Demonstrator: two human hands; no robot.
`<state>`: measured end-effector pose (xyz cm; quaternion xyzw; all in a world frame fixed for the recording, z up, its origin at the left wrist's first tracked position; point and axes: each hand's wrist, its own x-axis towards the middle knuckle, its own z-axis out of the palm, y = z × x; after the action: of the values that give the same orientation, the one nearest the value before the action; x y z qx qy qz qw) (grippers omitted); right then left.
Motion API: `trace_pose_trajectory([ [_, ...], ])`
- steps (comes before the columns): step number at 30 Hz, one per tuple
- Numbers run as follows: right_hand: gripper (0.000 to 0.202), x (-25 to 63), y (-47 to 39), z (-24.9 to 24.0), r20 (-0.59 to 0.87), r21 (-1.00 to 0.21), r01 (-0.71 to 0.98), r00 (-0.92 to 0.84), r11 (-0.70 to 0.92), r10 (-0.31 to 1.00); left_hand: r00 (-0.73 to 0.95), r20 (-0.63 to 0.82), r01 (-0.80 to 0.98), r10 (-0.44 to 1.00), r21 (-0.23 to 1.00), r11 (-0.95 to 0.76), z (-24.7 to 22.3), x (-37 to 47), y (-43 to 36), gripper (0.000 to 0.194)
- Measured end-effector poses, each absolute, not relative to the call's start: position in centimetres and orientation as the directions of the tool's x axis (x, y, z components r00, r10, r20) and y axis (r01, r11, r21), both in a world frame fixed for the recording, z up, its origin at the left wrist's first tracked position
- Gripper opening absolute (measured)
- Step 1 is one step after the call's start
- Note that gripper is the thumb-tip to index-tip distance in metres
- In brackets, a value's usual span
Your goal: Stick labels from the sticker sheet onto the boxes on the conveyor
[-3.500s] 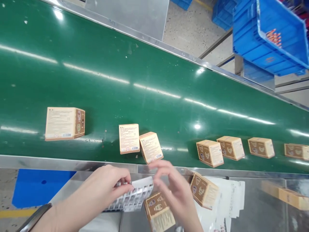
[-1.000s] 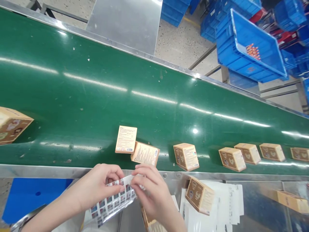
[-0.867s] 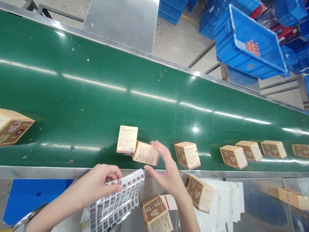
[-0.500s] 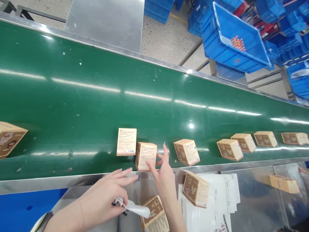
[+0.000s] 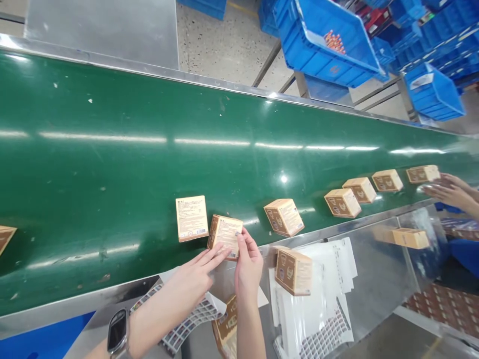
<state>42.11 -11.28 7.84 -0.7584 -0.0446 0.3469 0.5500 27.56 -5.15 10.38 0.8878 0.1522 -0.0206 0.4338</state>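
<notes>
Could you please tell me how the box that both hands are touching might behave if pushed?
The box would probably slide or tip rather than roll, given its flat faces. It is likely fairly stiff, since its edges look straight even with the left hand and right hand on it.

Green belt [image 5: 149, 172]: carried tan-and-brown boxes [image 5: 191, 218] along its near side.
Metal ledge [image 5: 370, 276]: bore white sheets [image 5: 325, 284], a partly hidden box [image 5: 223, 331] left of them, a lone box [image 5: 410, 238] farther right.
White sheets: had one box [image 5: 294, 271] on top.
</notes>
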Motion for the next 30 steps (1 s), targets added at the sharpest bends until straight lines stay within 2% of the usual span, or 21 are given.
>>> trace_pose_trajectory([
  [12,0.032,45.2,-11.1,8.7,-0.344,-0.882,-0.075,0.778,-0.465,0.526,0.958,-0.196,0.282,0.21,0.789,-0.546,10.0,30.5,-4.9,0.023],
  [18,0.033,45.2,-10.9,7.9,-0.241,-0.868,0.018,0.859,-0.496,0.452,0.958,-0.206,0.282,0.198,0.788,-0.547,9.6,31.9,-4.9,0.023],
  [22,0.052,46.8,-10.5,7.5,-0.17,-0.87,0.045,0.907,-0.49,0.385,0.966,-0.172,0.252,0.194,0.795,-0.551,9.4,32.8,-4.8,0.023],
  [24,0.051,47.8,-9.9,7.9,-0.124,-0.867,0.091,0.913,-0.491,0.389,0.969,-0.154,0.238,0.196,0.8,-0.55,9.9,32.5,-4.5,0.021],
  [27,0.048,48.4,-8.3,9.4,-0.073,-0.864,0.192,0.867,-0.465,0.493,0.956,-0.176,0.277,0.235,0.803,-0.528,11.4,30.7,-4.0,0.016],
  [30,0.056,47.4,-5.9,10.5,-0.157,-0.833,0.317,0.649,-0.453,0.744,0.922,-0.236,0.365,0.306,0.793,-0.488,12.9,27.3,-3.4,0.016],
])
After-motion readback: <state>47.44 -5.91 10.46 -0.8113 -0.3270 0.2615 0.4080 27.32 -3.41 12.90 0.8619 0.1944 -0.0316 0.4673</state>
